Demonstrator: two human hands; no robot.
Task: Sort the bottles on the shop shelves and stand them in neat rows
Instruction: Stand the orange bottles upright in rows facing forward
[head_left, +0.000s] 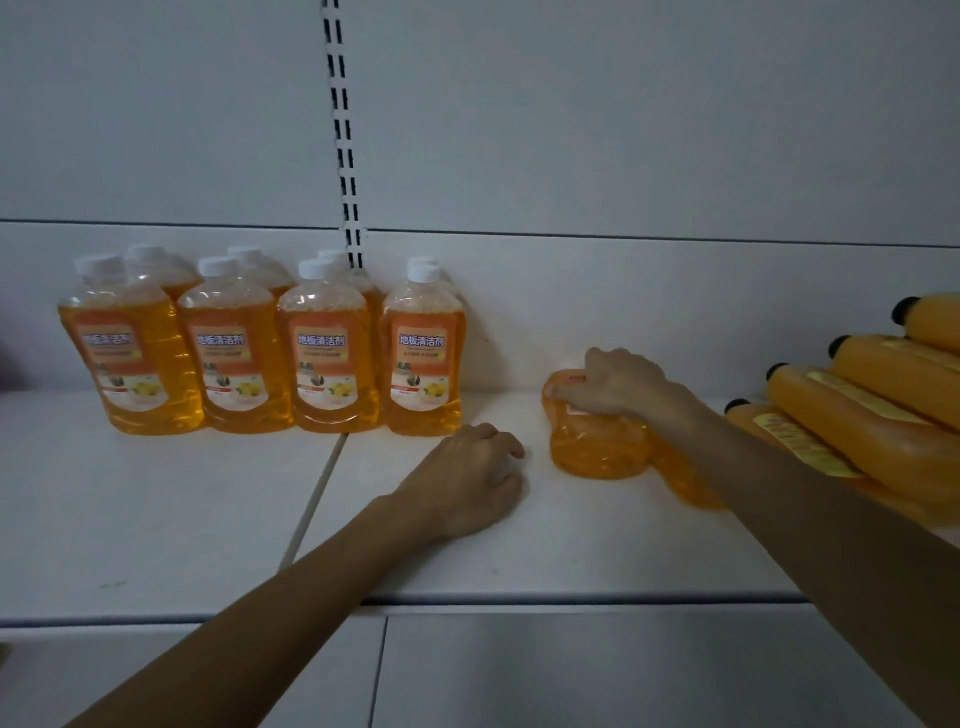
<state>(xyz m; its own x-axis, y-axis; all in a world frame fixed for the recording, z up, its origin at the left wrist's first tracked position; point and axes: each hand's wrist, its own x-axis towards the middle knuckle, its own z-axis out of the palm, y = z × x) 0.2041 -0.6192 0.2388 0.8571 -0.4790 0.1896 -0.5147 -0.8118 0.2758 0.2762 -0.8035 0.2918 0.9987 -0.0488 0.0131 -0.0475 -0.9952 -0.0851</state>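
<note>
Several clear bottles of orange liquid with white caps (327, 358) stand in two rows at the back left of the white shelf (156, 519). One more clear orange bottle (597, 447) lies flat on the shelf to their right. My right hand (618, 384) rests on top of it, fingers curled over its upper part. My left hand (467, 483) lies on the shelf just left of the lying bottle, fingers loosely bent, holding nothing. A second lying bottle (691, 483) is partly hidden under my right forearm.
A stack of opaque orange bottles with black caps (883, 415) lies on its side at the right edge. A slotted upright (345, 156) runs up the white back panel. The shelf's front edge (519, 600) crosses below my arms.
</note>
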